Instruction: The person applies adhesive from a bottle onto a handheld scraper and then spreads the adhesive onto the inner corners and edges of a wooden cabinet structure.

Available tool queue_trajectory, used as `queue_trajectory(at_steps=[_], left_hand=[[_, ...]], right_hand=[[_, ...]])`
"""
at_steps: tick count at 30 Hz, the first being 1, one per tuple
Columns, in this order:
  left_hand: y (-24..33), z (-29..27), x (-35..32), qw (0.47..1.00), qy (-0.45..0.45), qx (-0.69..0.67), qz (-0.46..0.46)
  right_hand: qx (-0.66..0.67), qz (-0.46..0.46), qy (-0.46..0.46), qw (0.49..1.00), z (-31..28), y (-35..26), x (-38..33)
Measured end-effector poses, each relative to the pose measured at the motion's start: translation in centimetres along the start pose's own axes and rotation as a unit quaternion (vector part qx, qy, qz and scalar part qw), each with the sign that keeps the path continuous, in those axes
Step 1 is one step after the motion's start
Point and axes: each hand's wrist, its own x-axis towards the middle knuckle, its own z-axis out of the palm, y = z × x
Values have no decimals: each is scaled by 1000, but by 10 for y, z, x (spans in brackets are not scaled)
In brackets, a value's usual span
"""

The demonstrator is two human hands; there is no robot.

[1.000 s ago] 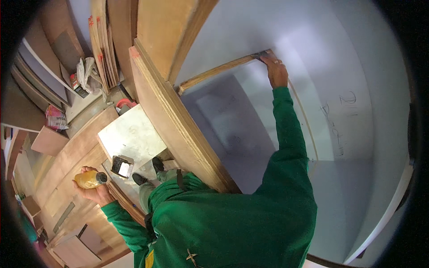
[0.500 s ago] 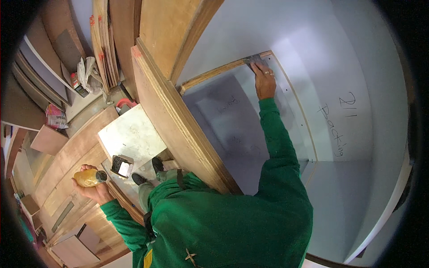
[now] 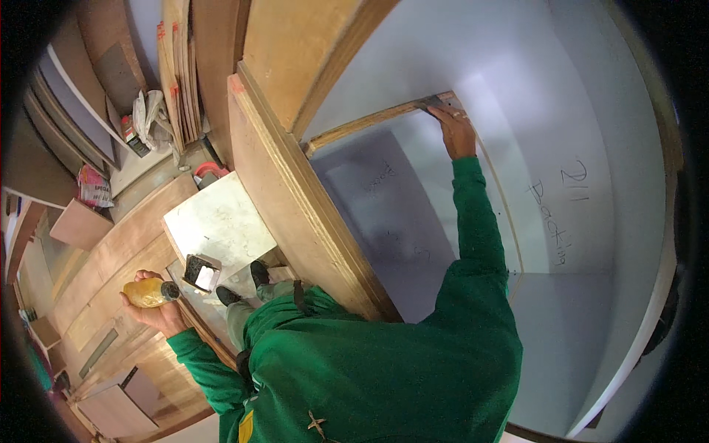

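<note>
The left hand [image 3: 159, 310] is wrapped around a yellow bottle [image 3: 148, 292] with a dark cap, held out low to the person's left above the wooden boards [image 3: 111, 258] on the floor. The right hand [image 3: 452, 127] reaches far up, fingers pressed on the end of a wooden strip [image 3: 369, 122] against the white panel [image 3: 591, 111]; whether it grips the strip cannot be told.

A: Soft, even light is brightening the white panel [image 3: 591, 111], without glare, while a grey shadow is falling under the wooden strip [image 3: 369, 124].

B: The fisheye is bending straight edges, black is ringing the frame, and the floor at left is looking dimmer.
</note>
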Motion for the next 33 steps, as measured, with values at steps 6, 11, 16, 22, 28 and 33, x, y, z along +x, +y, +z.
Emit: queue_trajectory(at_steps=[6,11,16,22,28,33], left_hand=[[5,-12,1,1000,1,19,3],[5,-8,-1,999,15,41,22],[6,-7,5,1000,-11,6,20],[8,-8,3,999,-17,33,1],[4,2,-1,1000,-30,7,-7],[8,-6,3,1000,-11,2,1]], right_hand=[[10,-8,-38,999,-23,-8,1],[-8,0,35,999,2,-56,-4],[3,-3,15,1000,-4,-59,-21],[-52,-18,8,998,-16,-47,1],[-44,-5,-20,999,-8,-46,-2],[-18,-36,-21,999,-34,-48,-3]])
